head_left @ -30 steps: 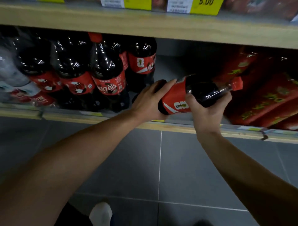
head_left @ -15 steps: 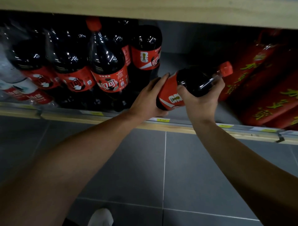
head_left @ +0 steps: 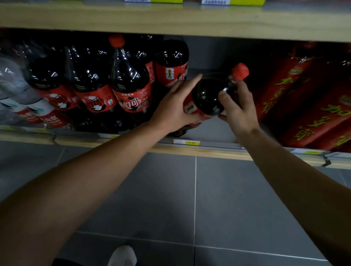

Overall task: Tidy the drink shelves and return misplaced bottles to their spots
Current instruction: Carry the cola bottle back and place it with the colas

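A low shop shelf with a pale wooden front edge runs across the view above a floor of grey tiles. Another wooden shelf board sits over it, with yellow price tags along its top edge. On the left of the low shelf stands a row of big cola bottles, dark with red labels, packed close side by side. At the far left are clear bottles with red and white labels. On the right lie red packs printed with yellow characters, stacked at a slant.

Between the cola row and the red packs there is a gap, and there the person holds one cola bottle. It is tilted, its red cap pointing up and to the right, its base low over the shelf floor near a yellow price label on the shelf edge. Whether the base touches the shelf cannot be told, as the left hand hides it.

The left hand lies against the labelled lower body of the bottle, fingers fairly straight and spread along its side, supporting it. The right hand grasps the upper part just below the neck, thumb curled across the front and fingers wrapped behind.

Both bare forearms reach in from the lower corners. A white shoe tip shows at the bottom edge.
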Tool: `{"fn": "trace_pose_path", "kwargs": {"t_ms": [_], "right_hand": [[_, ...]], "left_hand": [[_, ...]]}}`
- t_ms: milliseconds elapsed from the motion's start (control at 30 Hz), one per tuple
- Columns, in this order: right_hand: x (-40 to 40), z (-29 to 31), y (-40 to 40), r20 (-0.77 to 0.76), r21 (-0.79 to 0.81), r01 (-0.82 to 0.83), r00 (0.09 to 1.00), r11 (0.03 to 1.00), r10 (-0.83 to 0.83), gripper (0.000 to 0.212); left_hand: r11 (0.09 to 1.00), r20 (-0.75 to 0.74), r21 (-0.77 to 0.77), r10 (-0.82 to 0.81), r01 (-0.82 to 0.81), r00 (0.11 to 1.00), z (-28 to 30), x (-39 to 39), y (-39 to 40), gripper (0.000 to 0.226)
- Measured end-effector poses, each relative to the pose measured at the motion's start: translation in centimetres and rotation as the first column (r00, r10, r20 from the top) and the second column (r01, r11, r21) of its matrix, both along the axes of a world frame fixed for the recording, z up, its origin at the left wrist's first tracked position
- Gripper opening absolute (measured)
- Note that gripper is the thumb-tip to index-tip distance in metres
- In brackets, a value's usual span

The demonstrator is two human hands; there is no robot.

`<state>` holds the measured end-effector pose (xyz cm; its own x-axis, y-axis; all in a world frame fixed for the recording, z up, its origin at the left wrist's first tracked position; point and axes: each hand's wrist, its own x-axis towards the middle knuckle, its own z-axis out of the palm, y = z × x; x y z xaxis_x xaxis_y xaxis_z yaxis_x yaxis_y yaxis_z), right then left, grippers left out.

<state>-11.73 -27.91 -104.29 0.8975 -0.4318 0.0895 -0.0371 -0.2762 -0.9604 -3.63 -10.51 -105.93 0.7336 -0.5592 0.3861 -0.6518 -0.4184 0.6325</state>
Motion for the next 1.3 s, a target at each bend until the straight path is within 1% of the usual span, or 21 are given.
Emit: {"fn": "trace_pose_path", "kwargs": {"t_ms": [67, 133, 267, 300, 367, 400, 433, 533, 567, 633, 700, 767, 833, 900, 933, 1033, 1067, 1167, 1300], "right_hand": [[0.4, 0.4, -0.2, 0.013, -0.081, -0.061, 0.998, 0.995, 0.063, 0.052], [0.9, 1.3, 0.4, 0.029, -0.172, -0.092, 0.995, 0.981, 0.098, 0.052], [2.5, 2.2, 2.0, 0.051, -0.134, -0.2, 0.977, 0.971, 0.208, 0.058], [2.9, 2.2, 2.4, 0.065, -0.108, -0.22, 0.972, 0.969, 0.228, 0.057], [3.8, 2.1, 2.8, 0.085, -0.079, -0.243, 0.965, 0.967, 0.25, 0.053], [4.2, 2.0, 2.9, 0.091, -0.076, -0.254, 0.961, 0.964, 0.26, 0.053], [4.6, 2.0, 3.1, 0.1, -0.076, -0.266, 0.957, 0.961, 0.273, 0.055], [5.2, 1.4, 3.8, 0.102, -0.104, -0.301, 0.945, 0.948, 0.311, 0.063], [5.3, 1.3, 4.2, 0.114, -0.126, -0.305, 0.941, 0.944, 0.319, 0.065], [5.8, 1.0, 4.8, 0.149, -0.146, -0.311, 0.932, 0.939, 0.331, 0.068], [6.3, 0.4, 5.3, 0.157, -0.207, -0.298, 0.93, 0.932, 0.333, 0.075], [6.4, -0.3, 5.6, 0.163, -0.228, -0.297, 0.927, 0.927, 0.338, 0.08], [6.2, -1.1, 5.8, 0.149, -0.183, -0.306, 0.931, 0.934, 0.334, 0.086], [5.9, -1.8, 5.9, 0.125, -0.089, -0.346, 0.926, 0.934, 0.355, 0.092], [6.0, -2.3, 5.9, 0.115, -0.036, -0.362, 0.924, 0.931, 0.364, 0.093], [6.1, -3.4, 6.6, 0.094, 0.092, -0.404, 0.914, 0.91, 0.396, 0.094], [6.3, -3.6, 7.0, 0.089, 0.123, -0.396, 0.917, 0.91, 0.388, 0.095], [6.6, -4.0, 7.7, 0.072, 0.147, -0.302, 0.953, 0.942, 0.294, 0.098], [6.4, -4.4, 7.7, 0.081, 0.145, -0.282, 0.959, 0.948, 0.273, 0.092]], "left_hand": [[1.0, -0.014, 0.005, 0.007, -0.007, 1.0, 0.5, 0.5, 1.2, 0.097], [0.999, 0.002, 0.018, 0.03, -0.03, 1.0, 1.0, 0.6, 2.1, 0.097], [0.99, 0.043, 0.047, 0.131, -0.133, 0.991, 2.3, 0.1, 2.5, 0.098], [0.98, 0.091, 0.08, 0.173, -0.18, 0.981, 2.8, 0.1, 2.6, 0.098], [0.93, 0.237, 0.206, 0.253, -0.303, 0.938, 4.0, 0.4, 3.3, 0.098], [0.902, 0.275, 0.253, 0.28, -0.35, 0.92, 4.4, 0.7, 3.8, 0.097], [0.888, 0.282, 0.269, 0.299, -0.374, 0.912, 4.7, 0.9, 4.2, 0.096], [0.878, 0.23, 0.25, 0.356, -0.409, 0.906, 5.1, 1.1, 4.8, 0.092], [0.863, 0.252, 0.25, 0.381, -0.44, 0.89, 5.1, 1.2, 4.9, 0.09], [0.815, 0.358, 0.271, 0.409, -0.513, 0.839, 4.9, 1.3, 5.3, 0.086], [0.78, 0.449, 0.298, 0.395, -0.551, 0.802, 4.6, 1.5, 5.9, 0.081], [0.775, 0.506, 0.296, 0.368, -0.558, 0.78, 4.1, 1.4, 6.7, 0.074], [0.788, 0.541, 0.263, 0.357, -0.556, 0.762, 3.3, 1.3, 7.8, 0.07], [0.798, 0.521, 0.199, 0.406, -0.569, 0.751, 2.6, 1.4, 9.0, 0.074], [0.805, 0.471, 0.157, 0.448, -0.573, 0.759, 2.4, 1.5, 9.5, 0.078], [0.84, 0.211, 0.037, 0.522, -0.541, 0.826, 2.4, 2.3, 10.6, 0.091], [0.847, 0.164, 0.021, 0.521, -0.531, 0.837, 2.4, 2.5, 10.8, 0.094], [0.843, 0.158, 0.029, 0.527, -0.537, 0.835, 2.3, 2.8, 10.7, 0.095], [0.829, 0.198, 0.04, 0.541, -0.558, 0.818, 2.1, 2.8, 10.5, 0.094]]}}
